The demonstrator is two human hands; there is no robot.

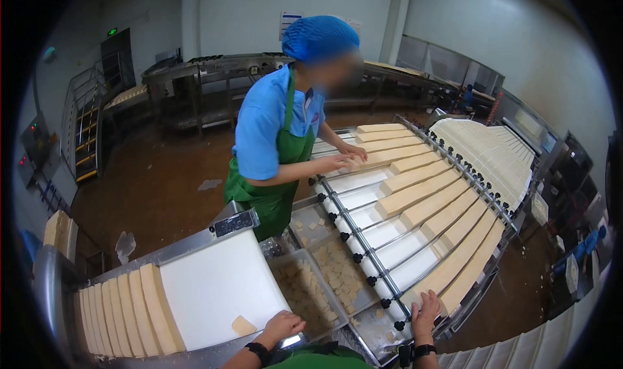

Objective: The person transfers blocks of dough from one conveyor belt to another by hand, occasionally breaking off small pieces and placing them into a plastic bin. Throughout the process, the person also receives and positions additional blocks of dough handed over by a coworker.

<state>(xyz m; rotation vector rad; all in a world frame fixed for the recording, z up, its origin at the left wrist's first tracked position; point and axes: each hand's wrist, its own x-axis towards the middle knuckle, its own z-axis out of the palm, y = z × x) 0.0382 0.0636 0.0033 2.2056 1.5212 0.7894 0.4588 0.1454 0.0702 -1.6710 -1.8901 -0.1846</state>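
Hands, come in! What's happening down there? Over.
Right hand at near end of cracker rows. Left hand at edge of white belt. Loose piece on it.

a conveyor (pixel 214 285), pale slabs (pixel 415 192) and a hairnet (pixel 318 38) (bright blue) mark a food factory.

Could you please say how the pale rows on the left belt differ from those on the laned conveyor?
The left-belt rows lie close side by side; the laned-conveyor rows are spread out in separate lanes. The left-belt rows look nearly alike in length, while the laned-conveyor rows visibly vary. Both are long and pale.
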